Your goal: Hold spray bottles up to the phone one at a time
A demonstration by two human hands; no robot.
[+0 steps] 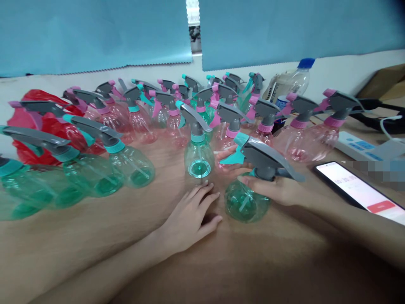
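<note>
Holding a green bottle [248, 204] just right of the frame's middle.
Gripping near its neck with the right hand [281, 191]; resting the left hand [189, 212], loose and spread, on the table [177, 274]. Near more bottles [131, 166] at upper left and a phone [357, 183] at right.

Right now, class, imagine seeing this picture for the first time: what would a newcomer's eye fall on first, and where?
Probably the crowd of pink and green spray bottles spread across the back of the table. Next, the green spray bottle at front centre-right, held by the right hand, with the left hand beside it. The bright phone screen at far right also stands out.
</note>
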